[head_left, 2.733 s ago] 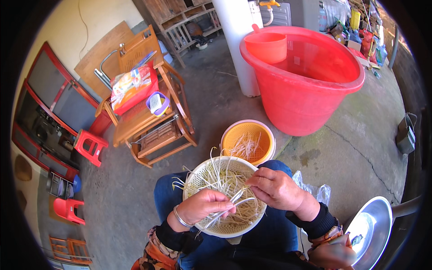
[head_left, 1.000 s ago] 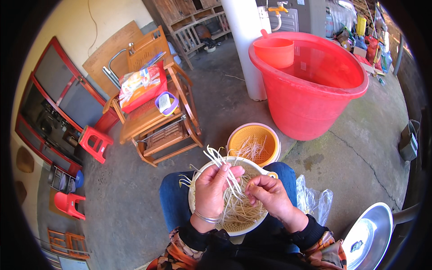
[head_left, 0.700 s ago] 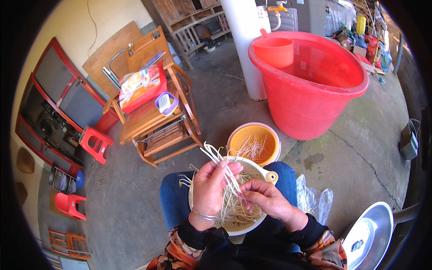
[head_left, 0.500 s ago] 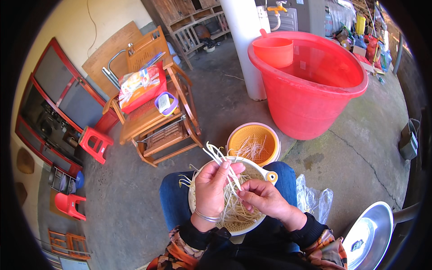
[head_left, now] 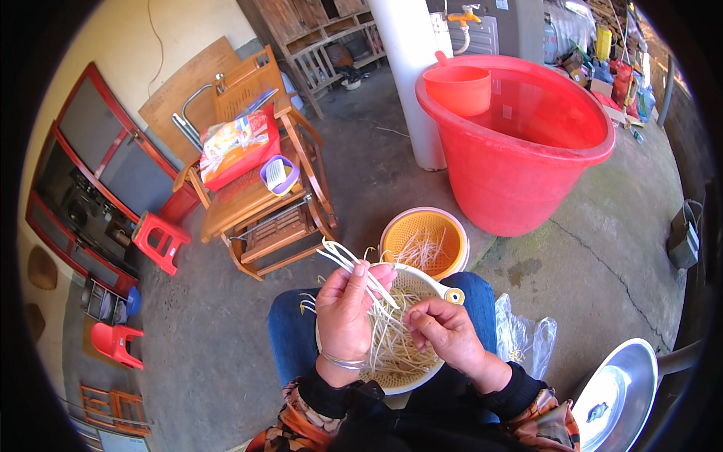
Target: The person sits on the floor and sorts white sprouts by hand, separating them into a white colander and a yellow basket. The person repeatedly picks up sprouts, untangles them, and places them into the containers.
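The big red tub (head_left: 497, 181) has a pale patch (head_left: 506, 112) inside, maybe a label — too small to read. Our white colander (head_left: 413, 282) on our lap holds bean sprouts (head_left: 395, 361). Our right hand (head_left: 449, 331) has just come off the sprout bunch (head_left: 382, 292), curled — we can't tell if it pinches anything. Just our left hand (head_left: 345, 316) grips that bunch, over the colander.

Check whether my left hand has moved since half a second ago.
Yes: your left hand, holding pale sprouts, has shifted slightly leftward, away from the orange basket on the floor.
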A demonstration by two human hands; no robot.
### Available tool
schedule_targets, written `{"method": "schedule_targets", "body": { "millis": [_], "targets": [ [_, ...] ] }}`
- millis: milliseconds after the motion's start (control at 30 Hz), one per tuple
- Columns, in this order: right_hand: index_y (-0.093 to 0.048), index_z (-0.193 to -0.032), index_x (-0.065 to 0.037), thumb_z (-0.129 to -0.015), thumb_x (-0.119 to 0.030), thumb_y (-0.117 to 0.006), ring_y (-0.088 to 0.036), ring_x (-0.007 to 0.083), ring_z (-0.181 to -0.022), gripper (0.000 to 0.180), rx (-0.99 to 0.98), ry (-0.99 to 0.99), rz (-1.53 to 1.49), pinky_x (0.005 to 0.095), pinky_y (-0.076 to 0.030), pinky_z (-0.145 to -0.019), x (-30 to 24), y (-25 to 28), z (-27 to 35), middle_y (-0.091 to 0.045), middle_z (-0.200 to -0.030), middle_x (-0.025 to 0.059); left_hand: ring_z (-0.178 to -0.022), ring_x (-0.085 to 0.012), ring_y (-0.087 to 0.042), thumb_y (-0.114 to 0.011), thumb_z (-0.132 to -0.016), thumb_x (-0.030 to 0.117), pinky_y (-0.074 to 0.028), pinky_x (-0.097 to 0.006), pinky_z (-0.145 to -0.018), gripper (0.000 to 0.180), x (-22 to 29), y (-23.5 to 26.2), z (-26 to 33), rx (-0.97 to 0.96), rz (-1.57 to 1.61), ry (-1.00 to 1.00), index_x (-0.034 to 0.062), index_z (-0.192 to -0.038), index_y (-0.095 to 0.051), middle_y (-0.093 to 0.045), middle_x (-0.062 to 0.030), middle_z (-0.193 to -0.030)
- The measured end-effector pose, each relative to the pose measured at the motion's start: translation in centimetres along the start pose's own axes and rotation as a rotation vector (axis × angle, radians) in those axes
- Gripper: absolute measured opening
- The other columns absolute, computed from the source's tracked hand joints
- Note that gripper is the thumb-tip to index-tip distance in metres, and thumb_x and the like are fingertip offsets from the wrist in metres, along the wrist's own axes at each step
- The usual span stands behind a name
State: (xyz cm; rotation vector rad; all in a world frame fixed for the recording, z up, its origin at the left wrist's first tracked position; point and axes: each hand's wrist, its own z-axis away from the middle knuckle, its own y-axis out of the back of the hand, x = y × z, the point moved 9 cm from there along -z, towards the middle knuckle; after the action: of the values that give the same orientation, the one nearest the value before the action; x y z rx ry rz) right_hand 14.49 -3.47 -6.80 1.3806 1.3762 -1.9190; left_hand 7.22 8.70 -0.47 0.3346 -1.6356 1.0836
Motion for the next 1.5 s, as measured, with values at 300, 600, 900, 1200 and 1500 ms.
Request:
{"method": "schedule_targets", "body": {
  "millis": [300, 600, 900, 1200, 1500],
  "targets": [
    [-0.063, -0.096, -0.001, -0.097, -0.011, -0.058, -0.054, 0.0059, -0.057, 0.011, -0.127, -0.128, 0.032, 0.0203, -0.046, -0.053, 0.7, -1.2, 0.2, -0.061, -0.075, 0.0019, -0.096, -0.0286, -0.069, -0.056, -0.100, 0.015, -0.056, -0.040, -0.089, 0.018, -1.4, -1.2, 0.2, -0.050, -0.103, 0.067, -0.0014, -0.106, -0.058, -0.069, -0.0184, -0.101],
    [-0.059, -0.097, -0.002, -0.098, -0.003, -0.049, -0.053, 0.0102, -0.056, 0.010, 0.313, 0.284, -0.093, 0.0239, -0.044, -0.051, -3.1, 5.8, 1.2, -0.059, -0.072, 0.0046, -0.103, -0.0312, -0.066, -0.057, -0.099, 0.016, -0.056, -0.046, -0.089, 0.022, -5.3, -0.5, -4.5, -0.017, 0.074, 0.281, -0.0015, -0.112, -0.056, -0.065, -0.0205, -0.112],
    [-0.058, -0.097, -0.001, -0.096, -0.003, -0.056, -0.052, 0.0075, -0.055, 0.002, 0.696, 0.351, 0.181, 0.0218, -0.044, -0.051, -3.4, 19.3, 6.5, -0.057, -0.075, 0.0012, -0.108, -0.0359, -0.059, -0.074, -0.087, 0.023, -0.051, -0.050, -0.091, 0.047, -13.5, 1.7, -16.2, -0.018, -0.301, 0.549, -0.0028, -0.119, -0.051, -0.060, -0.0194, -0.118],
    [-0.065, -0.118, -0.005, -0.083, -0.001, -0.056, -0.063, 0.0401, -0.104, 0.037, 0.748, -0.312, 1.436, 0.0440, -0.052, -0.087, 16.9, 39.7, 12.7, -0.066, -0.111, 0.0225, -0.095, -0.0162, -0.064, -0.058, -0.098, 0.014, -0.053, -0.029, -0.080, 0.020, -1.1, -2.6, -8.4, -0.413, -0.237, 0.280, 0.0005, -0.113, -0.058, -0.067, -0.0089, -0.103],
    [-0.075, -0.088, -0.008, -0.085, -0.020, -0.061, -0.069, 0.0368, -0.080, 0.019, 0.812, -0.365, 1.208, 0.0456, -0.054, -0.075, 13.9, 40.4, 10.6, -0.070, -0.083, 0.0182, -0.070, -0.0317, -0.067, -0.061, -0.088, 0.023, -0.053, -0.041, -0.065, 0.019, -3.6, 3.5, -2.9, -0.608, -1.713, -0.099, 0.0073, -0.080, -0.069, -0.066, -0.0149, -0.071]
  ]
}}
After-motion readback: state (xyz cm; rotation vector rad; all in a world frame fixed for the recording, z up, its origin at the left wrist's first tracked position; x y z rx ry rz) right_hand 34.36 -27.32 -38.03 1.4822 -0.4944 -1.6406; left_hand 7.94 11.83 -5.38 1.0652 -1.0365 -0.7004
